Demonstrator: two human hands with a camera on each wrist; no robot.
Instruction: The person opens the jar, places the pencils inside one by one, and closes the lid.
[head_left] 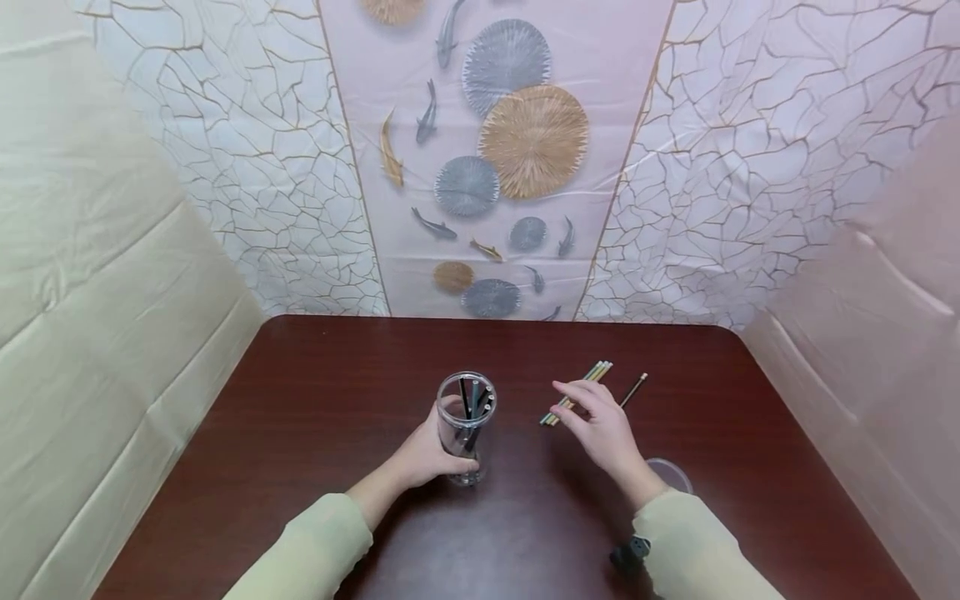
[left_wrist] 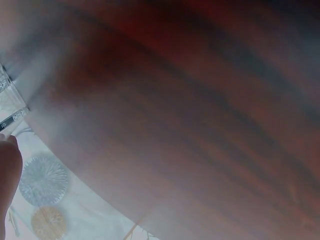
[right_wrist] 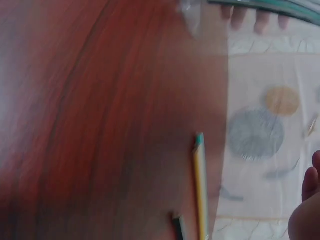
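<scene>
My left hand (head_left: pixel 423 454) grips a tall clear cup (head_left: pixel 459 437), its fingers around the far side and thumb across the near side. Several dark pencils (head_left: pixel 476 402) lean inside the cup. To the right, my right hand (head_left: pixel 603 429) hovers over the table with thumb and forefinger apart and nothing visible between them. Below and beyond its fingertips lies a small group of yellow and green pencils (head_left: pixel 597 371); the right wrist view shows their ends (right_wrist: pixel 200 180). A single dark pencil (head_left: pixel 636 388) lies just right of that group.
A clear round container or lid (head_left: pixel 671 473) sits partly behind my right forearm. A dark device (head_left: pixel 632 552) is at the right wrist. The dark red table (head_left: pixel 337 367) ends at a patterned cloth backdrop (head_left: pixel 487 167), with padded pale side walls.
</scene>
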